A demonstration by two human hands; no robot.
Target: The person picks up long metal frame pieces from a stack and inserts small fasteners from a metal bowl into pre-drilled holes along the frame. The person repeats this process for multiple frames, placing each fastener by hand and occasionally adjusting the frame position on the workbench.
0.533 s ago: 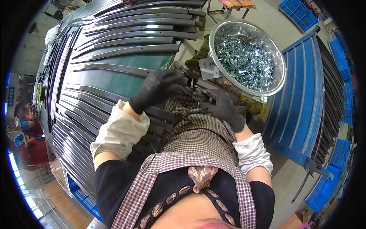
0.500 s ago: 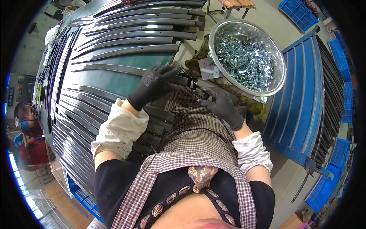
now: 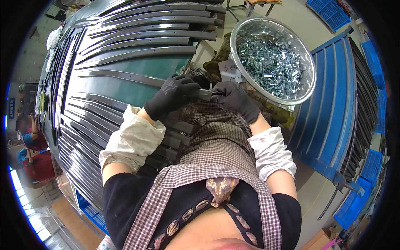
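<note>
My left hand (image 3: 174, 95), in a dark work glove, is closed around the end of a long dark strip (image 3: 125, 76) that lies across the table. The strip's grey end (image 3: 204, 95) shows between my two hands. Pinched in my gloved right hand (image 3: 236, 100) is a small metal piece (image 3: 215, 92), which meets the strip's end. Its exact kind is too small to make out. Just beyond my right hand stands a large round clear-walled bowl (image 3: 310, 85) heaped with small shiny metal clips (image 3: 271, 66).
Many dark strips (image 3: 141, 52) lie in rows on the green-topped table (image 3: 146, 68) to the left. A blue metal rack (image 3: 321, 108) with more strips stands at right. Blue crates (image 3: 329, 14) sit beyond on the floor. Another person (image 3: 35, 146) is at far left.
My right hand has moved in toward my left, bringing the small metal piece to the strip's end. My left fingers, stretched out before, have closed on the strip.
</note>
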